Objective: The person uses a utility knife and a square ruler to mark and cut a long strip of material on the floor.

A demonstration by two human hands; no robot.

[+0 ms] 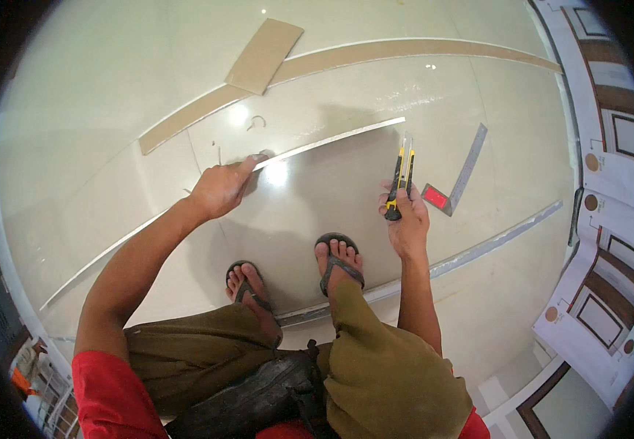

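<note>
My left hand (222,186) is closed on a long, thin white strip (331,135) that slants from the lower left up to the upper middle. My right hand (408,219) grips a yellow and black utility knife (403,175), its blade end pointing away from me, just below the strip's right end. Right of the knife, a metal try square (467,168) with a red patch on its corner lies on the glossy tiled floor (492,88).
Beyond the strip lie a long brown board strip (404,50) and a brown rectangular piece (262,55). A long grey bar (492,241) runs behind my sandalled feet (339,263). Printed panels (609,124) line the right edge; a white wire rack (50,399) sits lower left.
</note>
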